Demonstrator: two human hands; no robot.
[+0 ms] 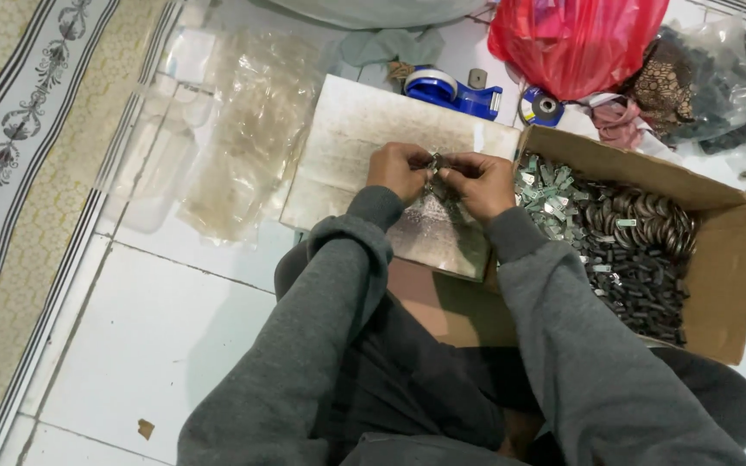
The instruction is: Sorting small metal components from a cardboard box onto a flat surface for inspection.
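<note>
My left hand (397, 168) and my right hand (482, 183) meet over a worn white board (347, 138) that rests on my lap. Together they pinch a small metal part (434, 164) between the fingertips; its shape is too small to make out. Both arms wear grey sleeves. Just right of my right hand stands an open cardboard box (718, 259) filled with several small silvery and dark metal pieces (632, 250).
Clear plastic bags (243, 129) lie on the white tiled floor to the left. A blue tape dispenser (452, 91), a tape roll (546, 108) and a red plastic bag (576, 39) sit behind the board. A patterned mat (19, 173) borders the left side.
</note>
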